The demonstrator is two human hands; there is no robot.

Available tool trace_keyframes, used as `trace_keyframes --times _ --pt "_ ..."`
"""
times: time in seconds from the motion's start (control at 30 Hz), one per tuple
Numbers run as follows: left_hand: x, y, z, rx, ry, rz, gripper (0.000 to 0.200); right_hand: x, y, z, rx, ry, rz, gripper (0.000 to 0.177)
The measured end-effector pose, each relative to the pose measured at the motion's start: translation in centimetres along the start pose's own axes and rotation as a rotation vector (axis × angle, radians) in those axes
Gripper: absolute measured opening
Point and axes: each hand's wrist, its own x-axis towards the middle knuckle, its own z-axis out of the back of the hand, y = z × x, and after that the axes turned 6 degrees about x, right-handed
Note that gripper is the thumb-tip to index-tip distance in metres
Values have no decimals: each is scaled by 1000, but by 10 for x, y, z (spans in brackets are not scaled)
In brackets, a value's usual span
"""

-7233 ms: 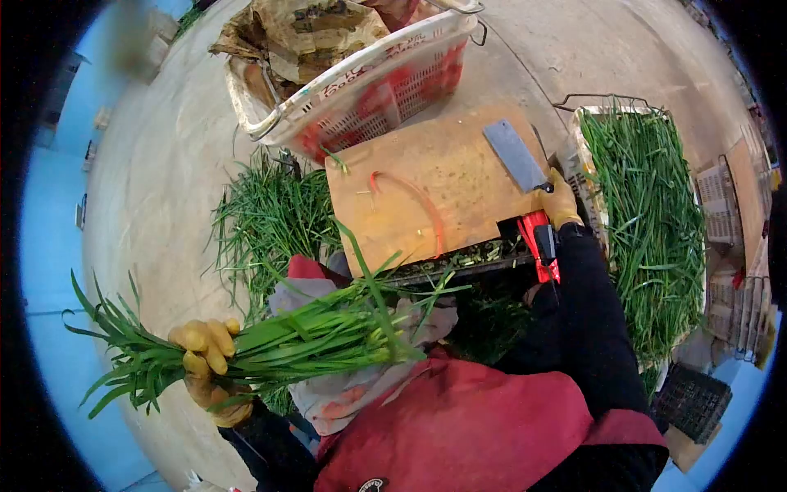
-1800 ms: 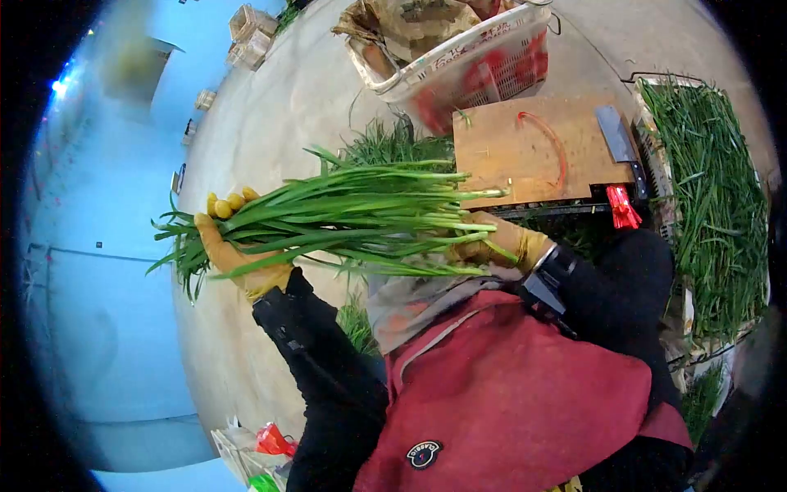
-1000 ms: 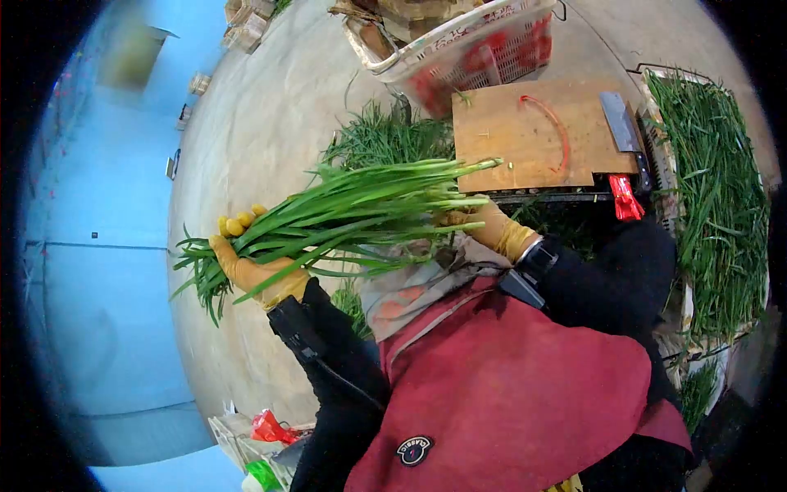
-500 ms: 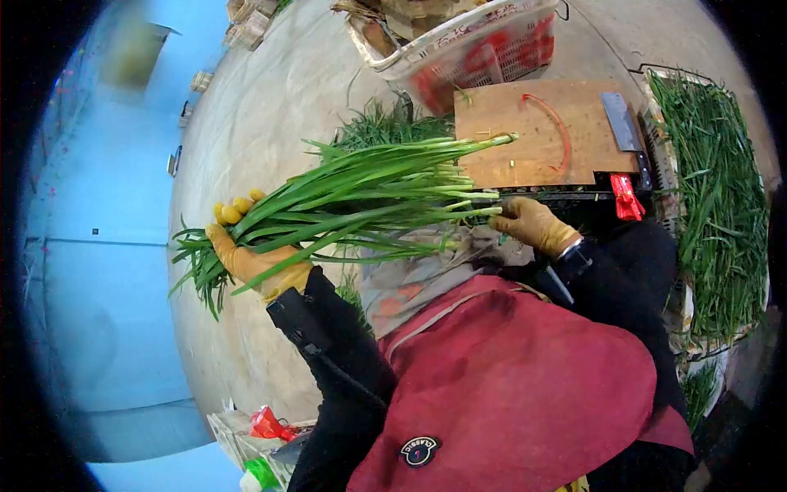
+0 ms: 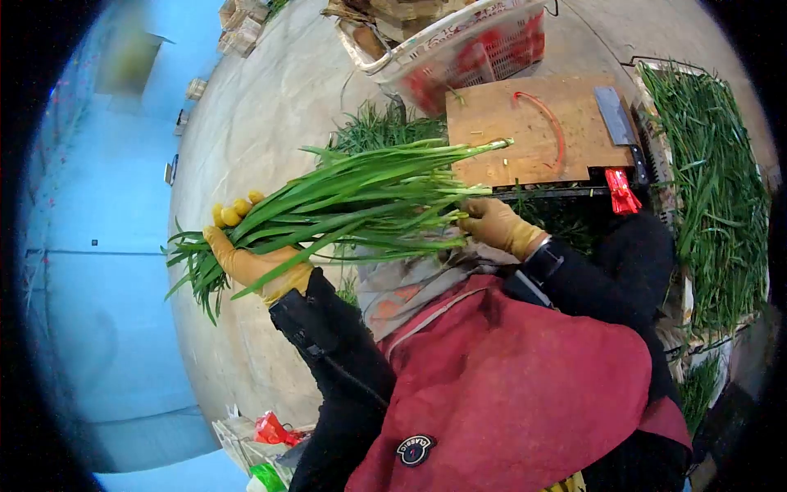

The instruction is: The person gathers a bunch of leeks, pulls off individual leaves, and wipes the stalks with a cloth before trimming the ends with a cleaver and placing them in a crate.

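Note:
A loose bunch of long green leafy stalks lies across my left hand, which wears a yellow glove and is wrapped round the leafy end. The pale stem ends point right, towards a wooden board. My right hand, also gloved, pinches stem ends at the lower right of the bunch. On the board are a curved red strip and a cleaver with a black handle. Red ties hang at the board's near edge.
A white and red crate stands beyond the board. Along the right is a long crate filled with green stalks. More greens lie on the floor behind the bunch. At lower left is a container with red and green bags.
My right hand has moved left and slightly down along the stem ends, with its fingers now closer in to the bunch. My left hand has stayed nearly in place, still holding the leaves.

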Motion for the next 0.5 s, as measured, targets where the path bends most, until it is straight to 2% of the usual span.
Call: trace_keyframes --times 0.13,0.23,0.33,0.37,0.43,0.5 --pt "4 0 3 -19 1 -17 24 -6 -52 21 -46 -2 -62 26" --pt "7 -2 7 -60 48 45 25 -8 -59 29 8 47 -373 22" --pt "10 1 11 -69 117 14 25 -16 -45 26 326 252 -102 22" --pt "9 1 10 -71 87 26 25 -20 -37 24 444 283 -124 25" --pt "4 2 3 -78 29 53 25 -22 -20 15 604 302 85 29" --pt "0 3 -1 -96 36 82 25 -26 2 5 722 299 126 32"
